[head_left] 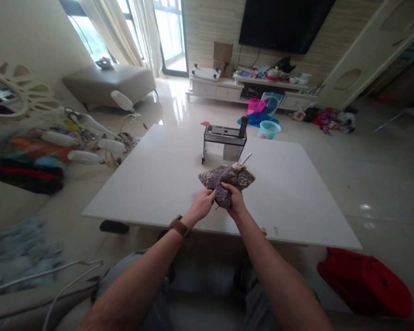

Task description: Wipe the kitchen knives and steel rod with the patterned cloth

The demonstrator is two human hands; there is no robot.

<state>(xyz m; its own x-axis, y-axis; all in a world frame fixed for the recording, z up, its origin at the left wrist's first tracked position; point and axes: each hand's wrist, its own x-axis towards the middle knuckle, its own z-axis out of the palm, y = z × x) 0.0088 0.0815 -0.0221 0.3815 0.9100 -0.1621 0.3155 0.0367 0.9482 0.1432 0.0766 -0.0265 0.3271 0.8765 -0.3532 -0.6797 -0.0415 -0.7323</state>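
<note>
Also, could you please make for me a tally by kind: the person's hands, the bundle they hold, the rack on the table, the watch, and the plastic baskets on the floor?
Left hand and right hand: 2
Bundle: 1
Rack: 1
Watch: 1
Pink basket and light-blue basket: 2
Total: 7

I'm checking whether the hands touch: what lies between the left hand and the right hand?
The near end of the bunched patterned cloth lies between the left hand and the right hand, which look apart in the head view.
</note>
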